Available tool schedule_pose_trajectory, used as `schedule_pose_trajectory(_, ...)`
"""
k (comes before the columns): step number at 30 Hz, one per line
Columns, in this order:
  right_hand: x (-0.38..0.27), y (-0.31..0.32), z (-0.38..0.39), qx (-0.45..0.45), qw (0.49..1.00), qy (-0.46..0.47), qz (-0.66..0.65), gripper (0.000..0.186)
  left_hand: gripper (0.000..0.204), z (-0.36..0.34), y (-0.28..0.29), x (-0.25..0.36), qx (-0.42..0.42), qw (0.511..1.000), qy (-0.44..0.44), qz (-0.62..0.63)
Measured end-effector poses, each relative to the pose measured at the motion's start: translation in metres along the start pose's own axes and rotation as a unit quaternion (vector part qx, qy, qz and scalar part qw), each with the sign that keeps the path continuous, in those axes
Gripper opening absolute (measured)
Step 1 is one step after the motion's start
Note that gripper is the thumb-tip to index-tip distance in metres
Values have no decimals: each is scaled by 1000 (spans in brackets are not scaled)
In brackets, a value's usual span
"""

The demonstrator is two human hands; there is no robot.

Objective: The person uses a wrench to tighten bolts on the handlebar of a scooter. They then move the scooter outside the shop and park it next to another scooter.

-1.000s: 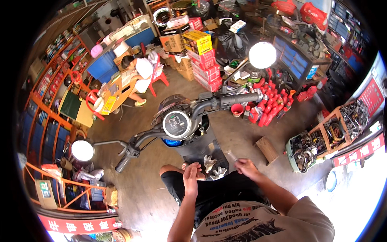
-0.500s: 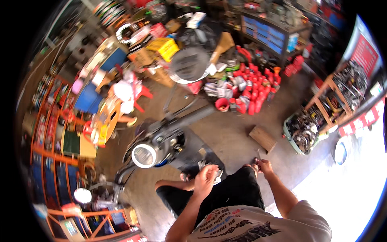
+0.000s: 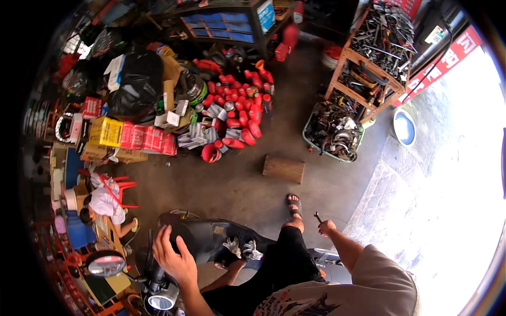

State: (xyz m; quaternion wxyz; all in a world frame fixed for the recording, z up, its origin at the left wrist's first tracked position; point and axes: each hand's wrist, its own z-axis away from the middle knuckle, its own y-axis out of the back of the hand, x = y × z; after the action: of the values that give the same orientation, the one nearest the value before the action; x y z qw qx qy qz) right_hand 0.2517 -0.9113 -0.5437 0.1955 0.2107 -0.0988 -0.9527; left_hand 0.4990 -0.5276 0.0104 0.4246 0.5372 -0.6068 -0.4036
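My left hand (image 3: 175,259) is raised over the front of a dark scooter (image 3: 195,231), its fingers stretched out and holding nothing. It overlaps the handlebar in the picture; whether it touches is not clear. Below it are the round headlight (image 3: 161,300) and, to its left, a round mirror (image 3: 106,263). My right hand (image 3: 327,228) is closed round an open-ended wrench (image 3: 318,217), held out over the floor on the right. A pair of grey-white gloves (image 3: 252,249) lies on the scooter beside my leg.
A wooden block (image 3: 283,168) lies on the floor ahead. Beyond it are piled red bottles (image 3: 237,113) and stacked boxes (image 3: 147,138). A bin of metal parts (image 3: 334,131) and a tool rack (image 3: 363,84) stand at right. Another person (image 3: 105,203) sits at a table on the left.
My view has swung to the right, shifting the scooter lower left. My left hand has moved from near my lap toward the handlebar, fingers opening out. The wrench in my right hand now shows clearly.
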Motion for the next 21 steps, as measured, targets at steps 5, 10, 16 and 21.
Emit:
schedule_pose_trajectory(5, -79, 82, 35, 63, 924, -113, -360, 25, 15, -7, -17, 4, -29, 992, -9, -120)
schedule_pose_trajectory(10, -165, 217, 42, 268, 793, 125, -532, 31, 12, -25, -20, -1, -10, 988, 15, -154)
schedule_pose_trajectory(16, -266, 452, 52, 393, 681, 279, -551, 29, 14, -52, -4, -28, 84, 985, 51, -139)
schedule_pose_trajectory(21, -287, 605, 39, 442, 677, 291, -511, 23, 23, -62, 10, -33, 75, 983, 139, -91)
